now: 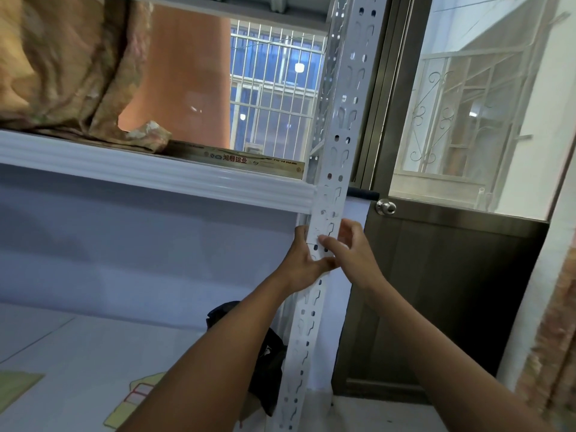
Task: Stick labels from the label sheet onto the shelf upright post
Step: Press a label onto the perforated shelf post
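The white perforated shelf upright post [338, 126] runs from the top centre down to the bottom of the view. A pale label [321, 227] lies on its front face, just below the shelf beam, partly covering the holes. My left hand [304, 260] wraps the post from the left, fingers behind it and thumb across the front. My right hand [350, 247] comes in from the right with its fingers bent, and the index fingertip presses on the label's lower edge. No label sheet is in view.
A white shelf beam [156, 173] meets the post from the left, with bundled cloth [62, 67] and a long printed box [243, 160] on top. A brown door with a knob [386, 207] stands just right of the post. A black bag [265, 360] sits behind the post's lower part.
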